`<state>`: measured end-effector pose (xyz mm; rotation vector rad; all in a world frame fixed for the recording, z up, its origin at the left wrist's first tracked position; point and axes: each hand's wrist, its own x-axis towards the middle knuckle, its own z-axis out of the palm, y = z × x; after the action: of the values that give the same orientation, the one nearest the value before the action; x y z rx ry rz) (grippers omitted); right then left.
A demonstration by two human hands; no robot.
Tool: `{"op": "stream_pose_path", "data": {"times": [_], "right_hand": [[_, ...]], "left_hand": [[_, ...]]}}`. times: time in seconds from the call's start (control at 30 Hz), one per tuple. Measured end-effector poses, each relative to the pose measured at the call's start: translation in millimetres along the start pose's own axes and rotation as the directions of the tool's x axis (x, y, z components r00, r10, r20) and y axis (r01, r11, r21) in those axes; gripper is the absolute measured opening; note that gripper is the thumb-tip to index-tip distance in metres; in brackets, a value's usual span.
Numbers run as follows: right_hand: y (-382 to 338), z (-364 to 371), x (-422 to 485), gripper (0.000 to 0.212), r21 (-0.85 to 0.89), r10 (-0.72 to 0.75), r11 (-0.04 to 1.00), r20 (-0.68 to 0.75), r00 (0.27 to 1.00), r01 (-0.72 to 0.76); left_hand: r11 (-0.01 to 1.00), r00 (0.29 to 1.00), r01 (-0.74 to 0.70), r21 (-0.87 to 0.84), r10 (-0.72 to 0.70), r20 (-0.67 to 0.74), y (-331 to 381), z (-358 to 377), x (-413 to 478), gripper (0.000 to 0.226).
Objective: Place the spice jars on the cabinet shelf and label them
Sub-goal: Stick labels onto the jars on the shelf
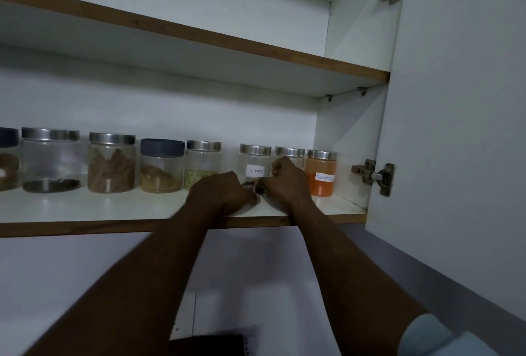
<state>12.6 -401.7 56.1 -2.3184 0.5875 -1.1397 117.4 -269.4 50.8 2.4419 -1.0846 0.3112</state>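
Observation:
A row of spice jars stands on the white cabinet shelf [113, 207]. At the right end is an orange-filled jar [321, 173] with a handwritten label. Left of it a jar [289, 153] is mostly hidden behind my right hand [284, 182]. The jar labelled "Cloves" [254, 162] stands behind both hands. My left hand [222, 193] rests on the shelf, fingers curled. Both hands meet on a small pale item [257, 188], perhaps tape or a label; it is too small to name. Further left stand a jar of green seeds [202, 162] and a dark-lidded jar [161, 165].
More jars continue left: one with brown sticks [111, 162], one with dark seeds [50, 159], one cut off at the frame edge. The open cabinet door [455, 128] with its hinge [375, 176] stands at the right. An upper shelf [199, 34] is above. A dark notebook [210, 347] lies below.

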Motion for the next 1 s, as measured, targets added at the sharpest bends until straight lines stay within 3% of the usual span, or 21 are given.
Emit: {"op": "stream_pose_path", "data": {"times": [0.43,1.0], "right_hand": [[3.2,3.8,4.5,0.057,-0.071,-0.025,0.997,0.021,0.999,0.026],[4.6,8.4,7.4,0.070,-0.045,-0.020,0.999,0.103,0.994,0.025]], "left_hand": [[0.977,0.999,-0.039,0.208,0.033,0.031,6.3,4.0,5.9,0.099],[0.976,0.999,-0.028,0.214,0.023,0.024,5.5,7.3,9.8,0.099]]}}
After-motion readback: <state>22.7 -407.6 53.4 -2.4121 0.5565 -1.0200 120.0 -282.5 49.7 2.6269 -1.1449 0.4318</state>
